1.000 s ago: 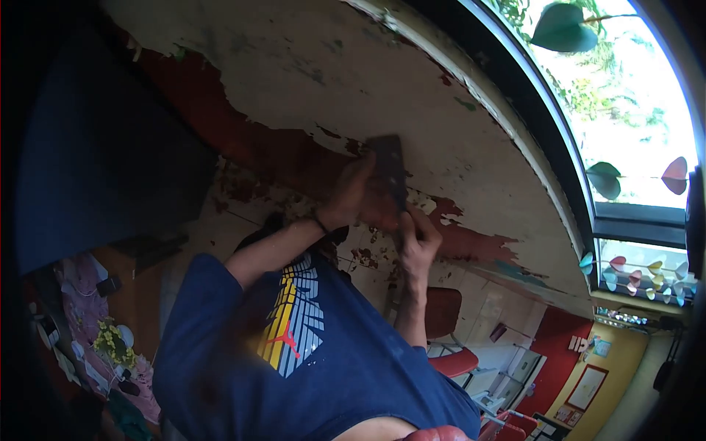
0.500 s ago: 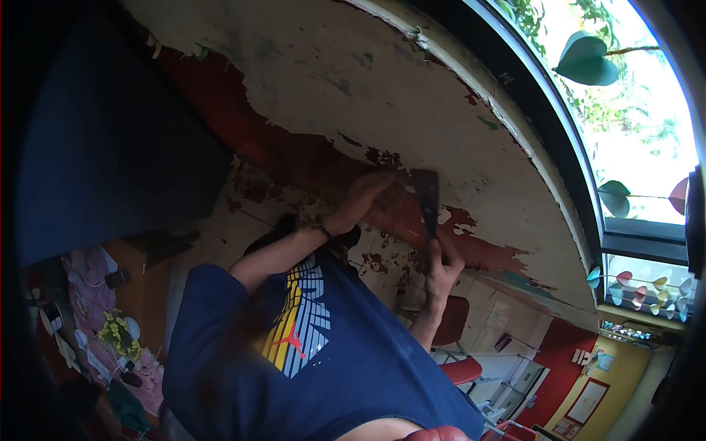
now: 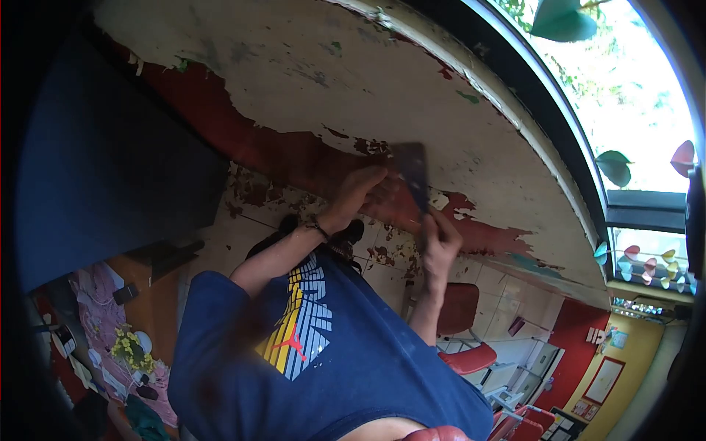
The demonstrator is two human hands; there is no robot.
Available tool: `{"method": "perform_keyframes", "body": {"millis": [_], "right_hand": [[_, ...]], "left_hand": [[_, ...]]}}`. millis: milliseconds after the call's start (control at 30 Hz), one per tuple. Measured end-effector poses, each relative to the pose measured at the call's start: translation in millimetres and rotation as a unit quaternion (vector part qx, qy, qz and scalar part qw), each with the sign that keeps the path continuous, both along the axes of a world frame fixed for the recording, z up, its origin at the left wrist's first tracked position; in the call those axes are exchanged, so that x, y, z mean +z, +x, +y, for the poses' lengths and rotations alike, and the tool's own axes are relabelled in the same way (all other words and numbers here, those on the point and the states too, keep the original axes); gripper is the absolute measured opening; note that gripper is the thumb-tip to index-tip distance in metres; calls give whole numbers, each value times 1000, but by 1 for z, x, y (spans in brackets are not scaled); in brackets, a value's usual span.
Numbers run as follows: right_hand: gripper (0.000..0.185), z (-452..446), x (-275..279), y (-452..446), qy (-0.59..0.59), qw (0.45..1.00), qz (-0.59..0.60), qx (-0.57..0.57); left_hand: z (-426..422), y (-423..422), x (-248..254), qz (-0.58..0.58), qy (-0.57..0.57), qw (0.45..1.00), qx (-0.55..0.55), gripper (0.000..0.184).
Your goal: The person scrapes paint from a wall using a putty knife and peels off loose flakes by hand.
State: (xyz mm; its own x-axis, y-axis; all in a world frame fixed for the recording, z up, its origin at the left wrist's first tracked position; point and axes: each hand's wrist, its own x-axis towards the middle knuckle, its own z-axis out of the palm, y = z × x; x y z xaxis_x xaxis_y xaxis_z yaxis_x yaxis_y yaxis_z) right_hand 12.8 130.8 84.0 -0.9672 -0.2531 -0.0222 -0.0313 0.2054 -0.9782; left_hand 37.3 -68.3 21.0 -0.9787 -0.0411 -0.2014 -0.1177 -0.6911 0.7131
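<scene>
My right hand [image 3: 441, 246] is closed around the handle of a paint scraper [image 3: 412, 173]. Its wide, dark blade lies against the wall [image 3: 309, 95], at the ragged border between pale paint and bare red surface. My left hand [image 3: 360, 195] is close to the wall, left of the blade, with fingers loosely bent and apart. I see nothing in it, though part of the fingers is in shadow. A strip of exposed red [image 3: 294, 158] runs along the wall, edged with small flakes of peeling paint.
Paint chips [image 3: 254, 191] litter the tiled floor below. A large dark panel [image 3: 110, 169] stands at left, above a cluttered wooden table [image 3: 147, 305]. Red chairs [image 3: 456, 309] are on the right. A window with hanging paper hearts [image 3: 614, 165] borders the wall.
The scraper and my right hand have shifted slightly up and left in view. My left hand's fingers, stretched toward the wall before, are more bent now. The whole view has also shifted a little.
</scene>
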Motion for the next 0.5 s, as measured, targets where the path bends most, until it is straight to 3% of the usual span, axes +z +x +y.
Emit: {"method": "perform_keyframes", "body": {"millis": [33,100,133,200,500], "right_hand": [[23,-12,-3,-1,1,1000,0,-7],[24,-35,-8,0,34,986,139,90],[24,-33,-8,2,29,986,139,84],[24,-16,-6,1,-12,998,29,54],[24,72,9,-3,-26,999,9,-45]], "left_hand": [[3,0,-2,-9,0,1000,3,40],[9,2,7,18,-5,1000,4,39],[7,2,11,49,-13,999,10,39],[4,5,10,48,-14,999,-3,38],[-7,8,1,-19,-53,998,4,34]]}}
